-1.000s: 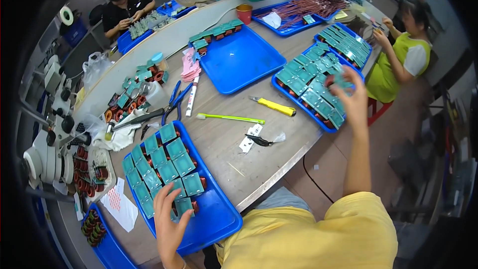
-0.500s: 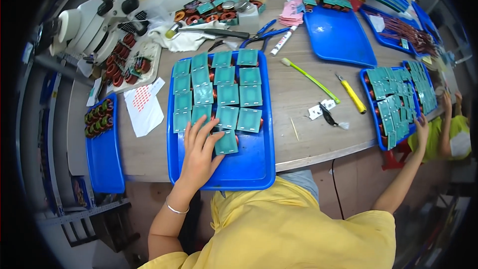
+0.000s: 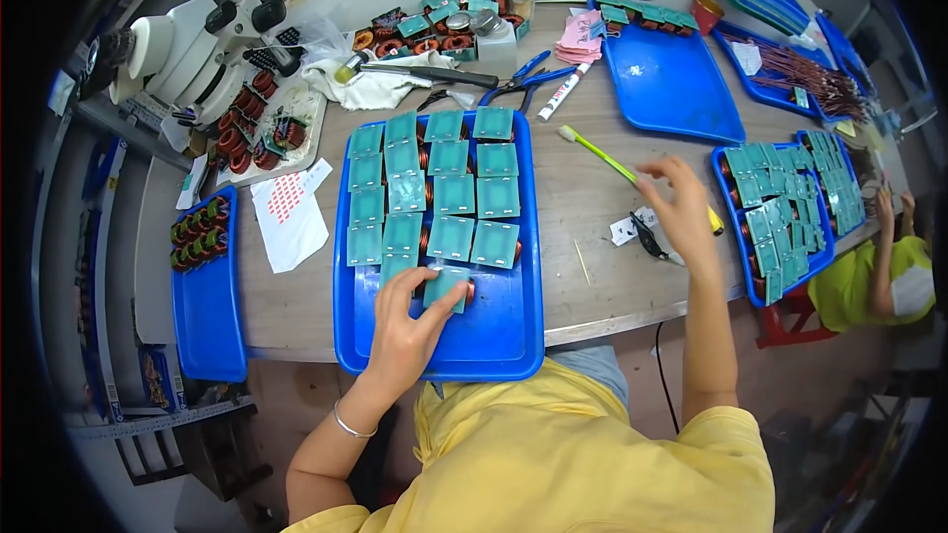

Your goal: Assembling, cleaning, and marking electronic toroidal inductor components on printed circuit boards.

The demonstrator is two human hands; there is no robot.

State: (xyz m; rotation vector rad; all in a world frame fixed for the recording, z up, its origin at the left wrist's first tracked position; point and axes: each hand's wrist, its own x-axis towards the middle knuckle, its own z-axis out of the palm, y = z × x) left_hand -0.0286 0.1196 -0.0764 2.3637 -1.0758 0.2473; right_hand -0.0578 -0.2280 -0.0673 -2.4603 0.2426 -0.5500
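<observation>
A blue tray [image 3: 484,345] in front of me holds rows of copper-wound coils topped with square green boards [image 3: 454,194]. My left hand [image 3: 400,331] reaches over its near part, thumb and fingers closed around the nearest green-topped coil [image 3: 446,291], whose copper winding shows at its right. My right hand [image 3: 681,212] is raised over the table right of the tray, fingers curved and apart, with nothing visible in it. Below it lies a yellow-handled tool [image 3: 715,221], partly hidden. A green toothbrush [image 3: 597,151] extends away from its fingertips.
Further right stand blue trays of green-topped coils [image 3: 780,212]; another blue tray [image 3: 671,89] lies behind. A hammer [image 3: 425,71], pliers [image 3: 528,79] and a white marker [image 3: 563,92] lie at the back. A microscope [image 3: 183,44] stands left. Another person [image 3: 869,276] sits far right.
My right hand has come left from the right-hand tray to above the toothbrush and yellow tool. My left hand has shifted slightly down and closed around the nearest coil.
</observation>
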